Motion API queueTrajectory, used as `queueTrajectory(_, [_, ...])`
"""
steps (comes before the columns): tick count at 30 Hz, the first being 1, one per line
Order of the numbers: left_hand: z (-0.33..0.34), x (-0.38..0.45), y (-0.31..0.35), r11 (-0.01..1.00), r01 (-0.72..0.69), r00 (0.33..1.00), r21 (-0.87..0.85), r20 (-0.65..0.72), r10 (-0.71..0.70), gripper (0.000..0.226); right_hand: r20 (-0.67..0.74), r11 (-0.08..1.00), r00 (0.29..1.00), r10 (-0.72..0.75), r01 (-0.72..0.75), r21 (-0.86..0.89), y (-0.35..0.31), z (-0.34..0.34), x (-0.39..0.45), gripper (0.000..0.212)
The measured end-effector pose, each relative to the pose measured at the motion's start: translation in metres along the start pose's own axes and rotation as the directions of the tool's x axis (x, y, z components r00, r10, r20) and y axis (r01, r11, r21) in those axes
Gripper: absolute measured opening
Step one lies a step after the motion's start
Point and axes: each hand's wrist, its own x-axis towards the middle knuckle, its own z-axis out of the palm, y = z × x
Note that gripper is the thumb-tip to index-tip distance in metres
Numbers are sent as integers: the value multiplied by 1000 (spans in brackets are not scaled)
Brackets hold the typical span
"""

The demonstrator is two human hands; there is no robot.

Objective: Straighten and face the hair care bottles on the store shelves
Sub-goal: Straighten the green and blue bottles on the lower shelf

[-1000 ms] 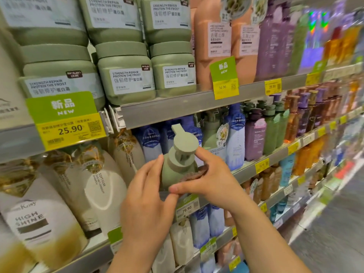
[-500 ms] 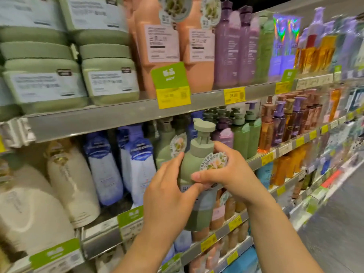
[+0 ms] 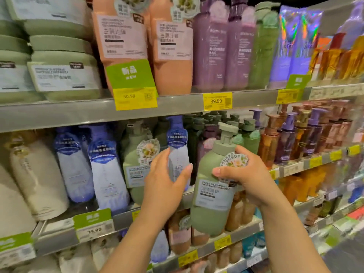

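Item: green pump shampoo bottle (image 3: 211,196), label facing out, tilted slightly, held in front of the middle shelf (image 3: 122,219) and clear of it. Right hand (image 3: 243,175) clasps its shoulder, thumb across the round floral sticker (image 3: 236,161). Left hand (image 3: 167,181) released, fingers spread, just beside the bottle's left side, not touching. Behind: matching green bottle (image 3: 136,166) and blue-white bottles (image 3: 107,168) on the shelf. Above: peach bottles (image 3: 126,36), purple bottles (image 3: 210,46).
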Motion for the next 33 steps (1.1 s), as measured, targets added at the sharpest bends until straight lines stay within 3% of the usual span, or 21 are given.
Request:
queueTrajectory(5, [23, 27, -5, 979, 74, 996, 189, -55, -64, 92, 39, 1000, 999, -4, 3, 14, 3, -15, 7, 55])
queueTrajectory(16, [57, 55, -9, 949, 219, 970, 226, -158, -186, 86, 48, 1000, 999, 9, -9, 11, 11, -41, 15, 61])
queueTrajectory(23, [54, 49, -7, 943, 112, 983, 313, -176, -58, 77, 58, 1000, 998, -5, 7, -30, 14, -43, 23, 56])
queueTrajectory(33, [33, 48, -7, 937, 25, 998, 350, -66, -2, 70, 102, 995, 993, -57, 65, -77, 7, -32, 40, 56])
